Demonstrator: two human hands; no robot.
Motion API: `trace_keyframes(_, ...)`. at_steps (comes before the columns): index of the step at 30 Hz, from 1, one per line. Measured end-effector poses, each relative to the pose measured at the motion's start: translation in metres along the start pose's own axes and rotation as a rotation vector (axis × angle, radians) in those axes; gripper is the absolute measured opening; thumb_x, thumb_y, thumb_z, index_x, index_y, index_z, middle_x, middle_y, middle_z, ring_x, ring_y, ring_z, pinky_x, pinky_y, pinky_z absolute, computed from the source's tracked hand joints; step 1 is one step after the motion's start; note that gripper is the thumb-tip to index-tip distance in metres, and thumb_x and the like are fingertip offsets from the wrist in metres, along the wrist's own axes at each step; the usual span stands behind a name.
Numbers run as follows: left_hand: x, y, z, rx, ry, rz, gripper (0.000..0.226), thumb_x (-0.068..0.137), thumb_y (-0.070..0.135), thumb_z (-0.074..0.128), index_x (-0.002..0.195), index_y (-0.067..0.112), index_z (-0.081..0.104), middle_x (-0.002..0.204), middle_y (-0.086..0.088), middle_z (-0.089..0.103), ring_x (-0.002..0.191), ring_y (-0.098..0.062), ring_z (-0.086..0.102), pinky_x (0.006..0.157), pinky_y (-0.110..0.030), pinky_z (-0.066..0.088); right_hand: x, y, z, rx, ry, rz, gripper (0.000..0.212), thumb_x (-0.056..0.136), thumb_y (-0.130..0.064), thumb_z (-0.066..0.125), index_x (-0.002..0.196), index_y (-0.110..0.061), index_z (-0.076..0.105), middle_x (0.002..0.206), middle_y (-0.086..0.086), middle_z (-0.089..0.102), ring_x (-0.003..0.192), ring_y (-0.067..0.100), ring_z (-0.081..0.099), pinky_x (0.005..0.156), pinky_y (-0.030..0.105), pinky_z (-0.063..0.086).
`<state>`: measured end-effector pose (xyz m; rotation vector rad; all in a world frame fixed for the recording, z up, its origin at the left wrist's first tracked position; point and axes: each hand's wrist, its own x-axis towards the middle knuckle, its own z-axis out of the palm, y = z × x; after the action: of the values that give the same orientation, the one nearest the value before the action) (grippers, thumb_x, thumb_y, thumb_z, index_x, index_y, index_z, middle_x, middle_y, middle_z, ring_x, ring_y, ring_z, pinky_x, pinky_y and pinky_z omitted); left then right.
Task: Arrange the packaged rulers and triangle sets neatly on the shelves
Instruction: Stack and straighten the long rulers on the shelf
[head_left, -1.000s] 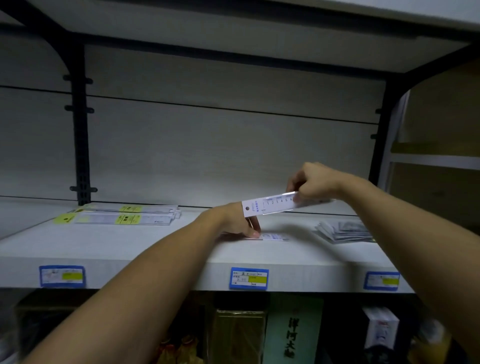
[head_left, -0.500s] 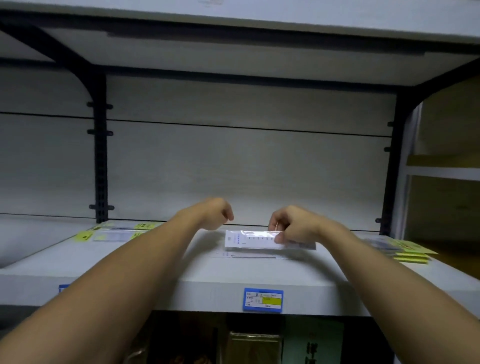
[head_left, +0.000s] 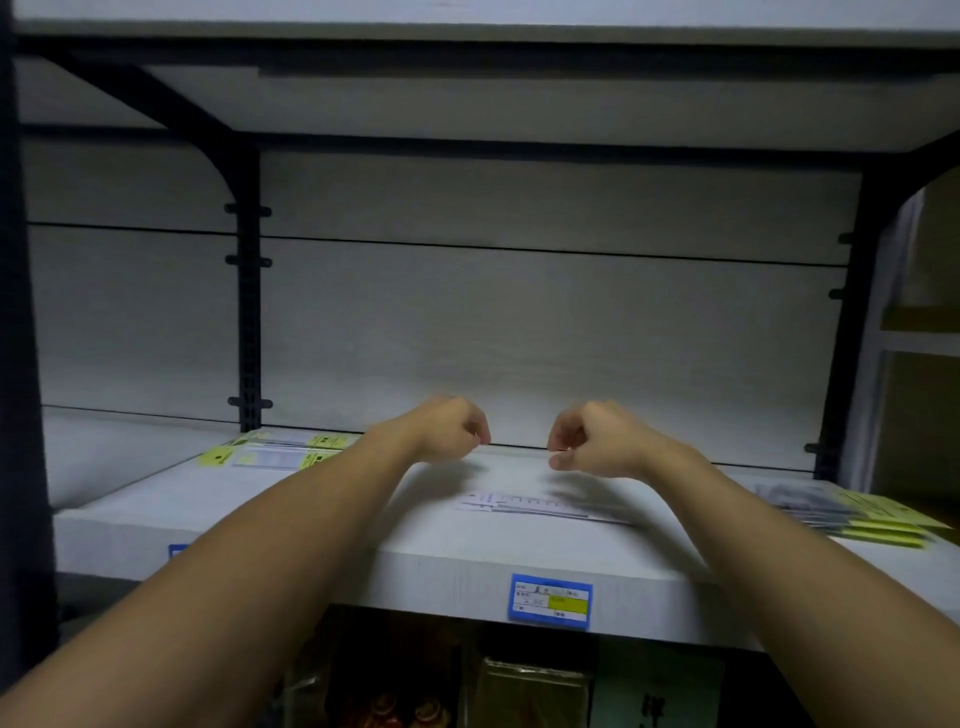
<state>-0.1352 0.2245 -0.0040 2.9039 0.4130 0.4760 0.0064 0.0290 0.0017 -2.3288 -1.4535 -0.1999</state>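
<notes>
Small white packaged rulers (head_left: 524, 506) lie flat in the middle of the white shelf (head_left: 447, 564). My left hand (head_left: 449, 428) hovers above and to the left of them, its fingers loosely curled and holding nothing. My right hand (head_left: 589, 439) hangs just above their right part, thumb and fingers slightly apart, also holding nothing. A pile of yellow-labelled ruler packages (head_left: 280, 453) lies at the shelf's back left. A fanned pile of yellow-edged packages (head_left: 857, 517) sits at the right end.
A blue price tag (head_left: 550, 601) is clipped to the shelf's front edge. Black uprights (head_left: 248, 312) stand at the back left and right, and another shelf board hangs overhead. Bottles and boxes (head_left: 530, 691) fill the level below.
My right hand lowered the ruler onto the other one on the shelf and let it go. Both hands have risen slightly and now hold nothing. The camera tilted up.
</notes>
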Motion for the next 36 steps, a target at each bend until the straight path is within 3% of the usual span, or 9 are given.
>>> trace_keyframes(7, -0.016, -0.028, -0.016, 0.015, 0.016, -0.048, 0.026, 0.094, 0.014, 0.052, 0.109, 0.021, 0.072, 0.107, 0.000, 0.069, 0.099, -0.020, 0.061, 0.085, -0.024, 0.047, 0.028, -0.037, 0.020, -0.008, 0.028, -0.067, 0.005, 0.080, -0.023, 0.074, 0.083, -0.025, 0.071, 0.082, -0.007, 0.067, 0.081, 0.013, 0.065, 0.075, 0.027, 0.054)
trace_keyframes(15, -0.048, -0.123, -0.047, 0.036, 0.071, -0.040, 0.027, 0.093, 0.008, 0.051, 0.109, 0.016, 0.072, 0.111, -0.002, 0.069, 0.106, -0.019, 0.059, 0.087, -0.024, 0.043, 0.062, -0.112, 0.062, -0.012, 0.069, -0.040, 0.012, 0.080, -0.014, 0.065, 0.082, -0.025, 0.070, 0.081, -0.006, 0.068, 0.082, 0.017, 0.066, 0.081, 0.032, 0.057)
trace_keyframes(18, -0.055, -0.164, -0.054, 0.077, 0.085, -0.034, 0.025, 0.092, 0.012, 0.052, 0.104, 0.023, 0.072, 0.110, 0.002, 0.069, 0.107, -0.020, 0.060, 0.094, -0.031, 0.047, 0.078, -0.145, 0.080, -0.021, 0.085, -0.019, 0.017, 0.078, -0.011, 0.060, 0.079, -0.027, 0.067, 0.080, -0.006, 0.067, 0.083, 0.020, 0.065, 0.081, 0.032, 0.057)
trace_keyframes(20, -0.056, -0.185, -0.055, 0.109, 0.097, -0.018, 0.024, 0.091, 0.016, 0.053, 0.101, 0.027, 0.071, 0.108, 0.005, 0.069, 0.106, -0.020, 0.059, 0.096, -0.037, 0.046, 0.088, -0.164, 0.089, -0.020, 0.105, -0.005, 0.018, 0.079, -0.010, 0.060, 0.082, -0.026, 0.067, 0.081, -0.005, 0.065, 0.084, 0.022, 0.065, 0.080, 0.031, 0.056)
trace_keyframes(24, -0.059, -0.211, -0.048, 0.064, 0.114, 0.008, 0.018, 0.093, 0.019, 0.057, 0.103, 0.027, 0.069, 0.098, 0.008, 0.063, 0.097, -0.016, 0.057, 0.089, -0.031, 0.043, 0.103, -0.194, 0.113, -0.010, 0.138, 0.024, 0.024, 0.076, -0.009, 0.056, 0.089, -0.024, 0.070, 0.089, -0.002, 0.070, 0.092, 0.025, 0.065, 0.084, 0.031, 0.054)
trace_keyframes(29, -0.055, -0.225, -0.029, 0.028, 0.284, 0.048, 0.011, 0.092, 0.025, 0.059, 0.097, 0.030, 0.067, 0.096, 0.012, 0.059, 0.098, -0.014, 0.055, 0.099, -0.039, 0.035, 0.123, -0.213, 0.133, -0.164, 0.099, 0.019, 0.029, 0.081, -0.013, 0.057, 0.105, -0.022, 0.069, 0.108, 0.000, 0.068, 0.108, 0.023, 0.059, 0.098, 0.032, 0.042)
trace_keyframes(33, -0.054, -0.230, -0.025, 0.033, 0.188, 0.086, 0.003, 0.090, 0.034, 0.062, 0.089, 0.033, 0.065, 0.096, 0.011, 0.055, 0.097, -0.014, 0.052, 0.097, -0.038, 0.037, 0.141, -0.221, 0.141, -0.188, 0.165, 0.017, 0.034, 0.079, -0.012, 0.056, 0.109, -0.022, 0.068, 0.109, 0.000, 0.067, 0.109, 0.024, 0.058, 0.098, 0.033, 0.036)
trace_keyframes(36, -0.057, -0.231, -0.025, -0.044, 0.150, 0.057, 0.012, 0.084, 0.041, 0.070, 0.083, 0.029, 0.069, 0.094, 0.009, 0.056, 0.092, -0.014, 0.054, 0.088, -0.035, 0.046, 0.145, -0.213, 0.148, -0.170, 0.199, 0.024, 0.036, 0.077, -0.012, 0.055, 0.110, -0.022, 0.066, 0.107, -0.001, 0.063, 0.108, 0.024, 0.058, 0.093, 0.032, 0.033)
